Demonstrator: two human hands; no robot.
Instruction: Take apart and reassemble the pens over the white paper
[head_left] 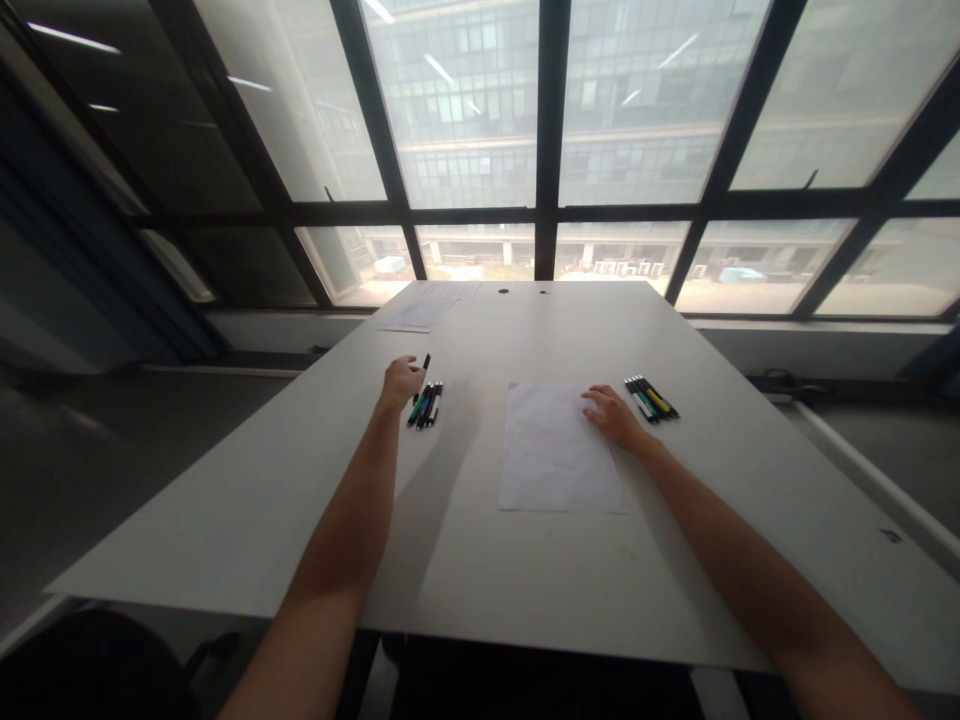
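Wide windows (465,110) stand behind the white table (480,570). The left hand (403,383) grips a dark pen (427,361) with its fingers, just beside a group of pens (426,406). The right hand (615,418), its fingers loosely open, touches the paper (555,450), which lies between this group and a row of pens (651,398).

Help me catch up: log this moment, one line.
left hand: on black pen; right hand: on paper; pens: either side of paper

A flat white sheet (559,460) lies between two clusters of pens (652,399).
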